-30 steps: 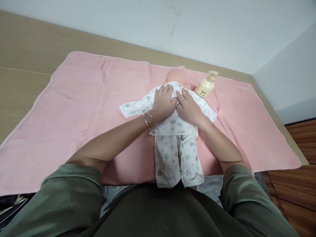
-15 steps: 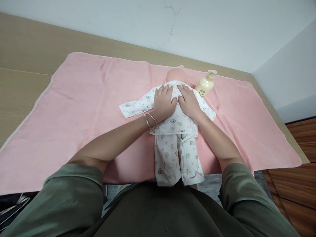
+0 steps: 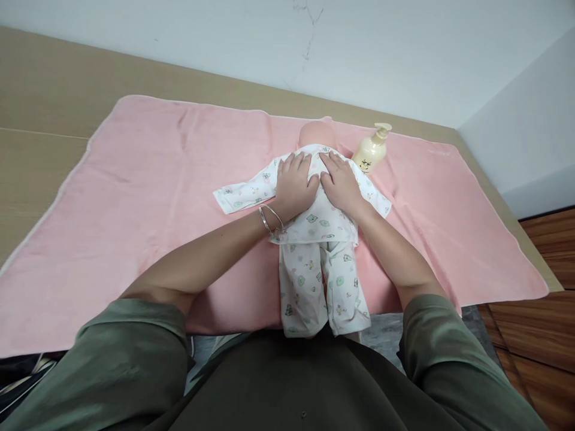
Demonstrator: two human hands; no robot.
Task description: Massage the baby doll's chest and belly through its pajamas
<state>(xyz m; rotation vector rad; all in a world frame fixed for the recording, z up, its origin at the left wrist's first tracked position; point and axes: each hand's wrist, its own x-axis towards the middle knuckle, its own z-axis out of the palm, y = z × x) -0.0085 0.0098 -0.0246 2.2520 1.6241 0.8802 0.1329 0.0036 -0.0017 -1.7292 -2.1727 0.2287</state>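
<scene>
A baby doll (image 3: pixel 317 133) lies on a pink blanket (image 3: pixel 179 161), dressed in a white printed top (image 3: pixel 314 224) and matching trousers (image 3: pixel 303 287). Its bald head points away from me, the legs toward me; no face shows. My left hand (image 3: pixel 295 184) rests flat on the left of the doll's upper body, fingers extended, a silver bangle at the wrist. Beside it, my right hand (image 3: pixel 342 187) lies flat on the right side. Both thumbs point inward over the middle of the top, a small gap between them. The doll's hands are hidden in the sleeves.
A cream pump bottle (image 3: pixel 371 149) stands on the blanket just right of the doll's head. The blanket covers much of a wooden table (image 3: pixel 58 72), which meets a white wall (image 3: pixel 224 42). Wood-grain cabinet fronts (image 3: pixel 545 335) are at the lower right.
Both hands stay flat on the doll's top. The whole scene sits slightly further left in the view; otherwise nothing has visibly moved.
</scene>
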